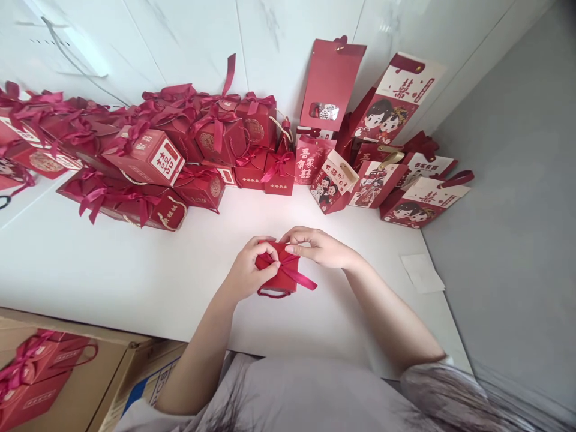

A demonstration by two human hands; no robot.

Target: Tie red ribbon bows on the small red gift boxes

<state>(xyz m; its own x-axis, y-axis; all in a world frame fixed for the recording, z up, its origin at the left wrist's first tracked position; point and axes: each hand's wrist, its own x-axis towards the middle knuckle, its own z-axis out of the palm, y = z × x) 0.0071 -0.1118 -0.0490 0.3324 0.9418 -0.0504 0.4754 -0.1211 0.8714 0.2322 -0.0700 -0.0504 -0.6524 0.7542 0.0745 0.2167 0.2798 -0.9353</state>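
A small red gift box [283, 277] rests on the white table [112, 264] right in front of me. A dark pink ribbon [300, 278] crosses its top, with one tail trailing to the right. My left hand [248, 270] pinches the ribbon at the box's left top corner. Over the box's upper right, my right hand [319, 246] has its fingers pinched on the ribbon too. Both hands touch the box.
Several finished red boxes with bows [148, 156] are piled along the wall at the back left. Red gift bags [382, 180] stand and lie at the back right. A cardboard carton [85, 384] with more red boxes sits lower left. A white paper slip [420, 273] lies near the table's right edge.
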